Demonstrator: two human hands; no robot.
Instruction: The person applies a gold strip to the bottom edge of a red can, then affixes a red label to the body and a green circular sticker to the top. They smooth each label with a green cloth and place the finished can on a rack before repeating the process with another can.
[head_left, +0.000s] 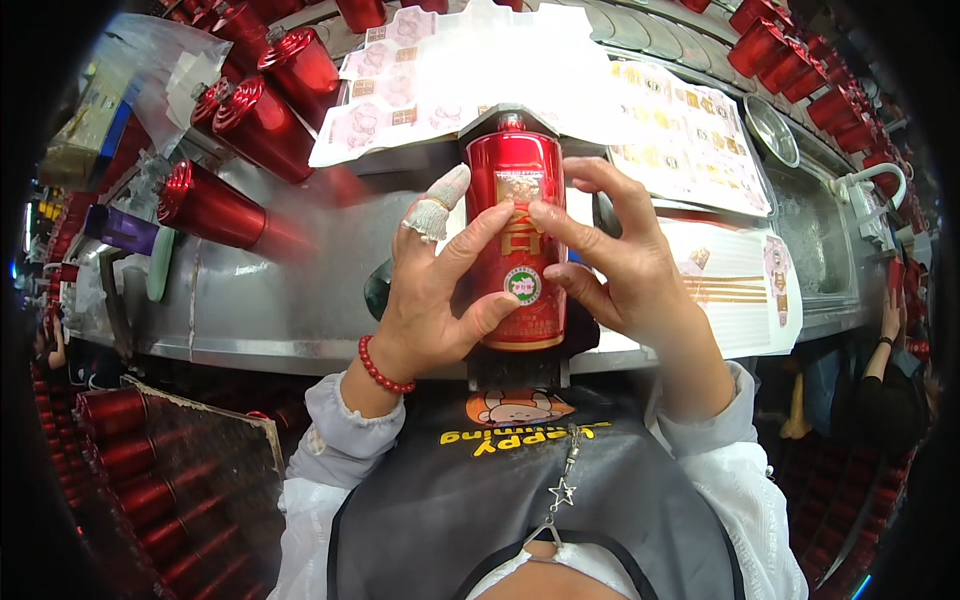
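Observation:
A glossy red bottle (512, 325) lies in a dark holder (512, 112) in front of me, its neck pointing away. On its upper face are a gold-and-silver label (519, 187) and a round green-and-white sticker (522, 284). My left hand (425, 290), with white wrapping on one finger, rests its thumb and a fingertip on the bottle's left side, fingers spread. From the right, my right hand (625, 260) touches the label area with a fingertip, its thumb near the sticker and its other fingers apart. Neither hand wraps round the bottle.
Label sheets (690, 130) cover the far and right parts of the metal bench (340, 335). Several red bottles (215, 205) lie at the left, beside a purple object (120, 228). A metal bowl (770, 130) sits far right. A person's arm (882, 345) shows at the right edge.

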